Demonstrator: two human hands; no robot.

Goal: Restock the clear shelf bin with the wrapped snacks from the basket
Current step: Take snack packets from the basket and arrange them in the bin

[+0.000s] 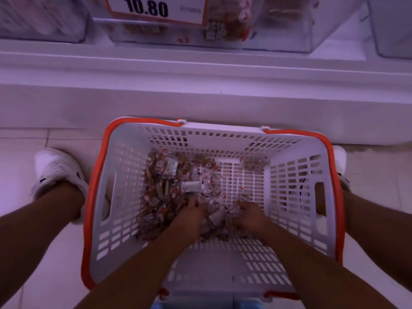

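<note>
Both of a person's arms reach down into a white slotted basket (296, 175) with orange handles, set on a pale tiled floor (22, 253) in front of a white shelf (200, 63). The left hand (189, 214) and the right hand (252, 216) are sunk side by side into the near edge of a heap of wrapped snacks (165, 188), fingers curled down into the small clear-and-red packets. The blur hides whether either hand has actually closed on any, so that cannot be told. The heap fills the left and middle of the basket bottom; the right part shows bare slotted plastic.

Above, on the shelf, stands the clear shelf bin (278, 39), holding some similar wrapped packets, with a price card (156, 10) reading 10.80 fixed at its front. More clear bins flank it to left and right. A white shoe (55, 168) is planted on the floor just left of the basket.
</note>
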